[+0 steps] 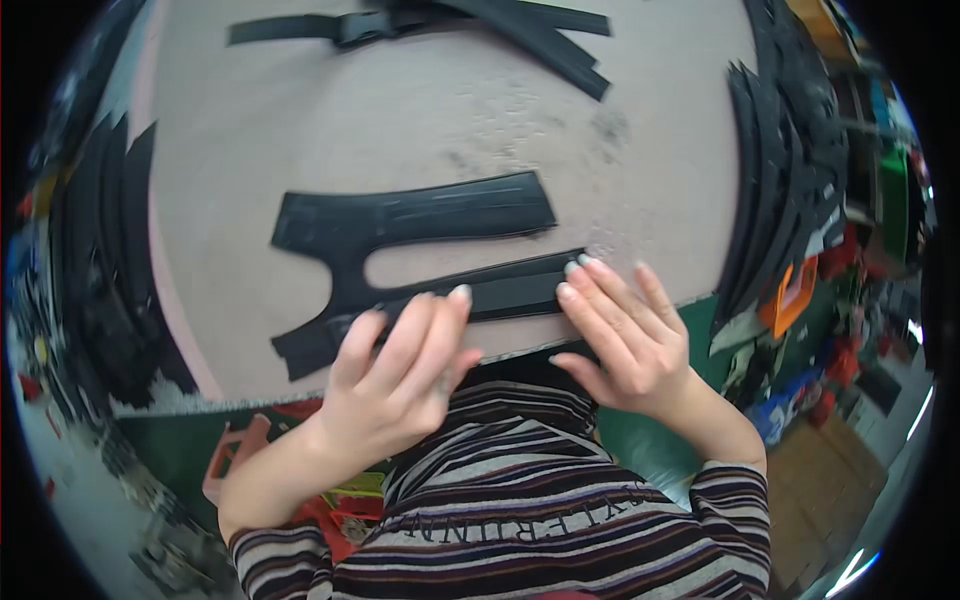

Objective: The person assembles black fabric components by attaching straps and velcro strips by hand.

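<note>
A black H-shaped flat piece (345, 270) lies on the pale worktop, its two long arms pointing right. Along its lower arm runs a smooth black strip (515, 294). My left hand (395, 365) rests bent fingers on the left part of that lower arm, thumb apart, gripping nothing that I can see. At the strip's right end, my right hand (630, 345) lies with fingers stretched out and fingertips touching it. What is under the left fingers is hidden.
A black strap with a buckle (362, 28) lies at the far side of the pale worktop (330, 130). Stacks of black pieces stand along the left edge (95, 260) and right edge (775, 170). An orange plastic frame (790, 298) is beyond the right edge.
</note>
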A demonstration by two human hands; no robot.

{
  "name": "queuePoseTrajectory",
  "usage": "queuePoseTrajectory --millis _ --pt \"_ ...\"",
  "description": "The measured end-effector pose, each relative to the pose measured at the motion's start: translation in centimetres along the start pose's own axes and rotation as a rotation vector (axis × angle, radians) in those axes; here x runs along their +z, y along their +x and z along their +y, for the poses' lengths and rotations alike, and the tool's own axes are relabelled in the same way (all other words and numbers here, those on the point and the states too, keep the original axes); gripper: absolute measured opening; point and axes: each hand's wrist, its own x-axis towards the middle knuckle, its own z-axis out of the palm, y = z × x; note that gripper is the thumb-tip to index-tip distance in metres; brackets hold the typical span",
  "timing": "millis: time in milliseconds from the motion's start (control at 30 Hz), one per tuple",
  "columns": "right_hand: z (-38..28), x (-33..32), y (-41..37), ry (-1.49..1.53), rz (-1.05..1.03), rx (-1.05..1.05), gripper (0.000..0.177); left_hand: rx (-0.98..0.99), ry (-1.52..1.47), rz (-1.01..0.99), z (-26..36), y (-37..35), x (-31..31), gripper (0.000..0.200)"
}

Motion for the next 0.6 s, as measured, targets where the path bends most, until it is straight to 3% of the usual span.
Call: queuePoseTrajectory --millis 100,233,367,600 --pt "0.6 -0.3 2.1 -0.107 0.098 -0.158 0.031 -0.224 -0.477 -0.035 -4.1 1.2 -3.2 0.034" --pt "-0.8 -0.4 4.3 -0.037 0.152 -0.277 0.025 -0.654 -0.554 0.065 -7.0 -5.5 -6.9 0.025" --pt "-3.9 3.0 6.7 0.088 0.209 -0.494 0.022 -0.633 -0.529 0.077 -5.3 -6.6 -4.6 0.039" --pt "-3.5 4.2 7.3 0.066 0.182 -0.51 0.019 -0.604 -0.536 0.078 -5.0 -5.5 -2.6 0.04"
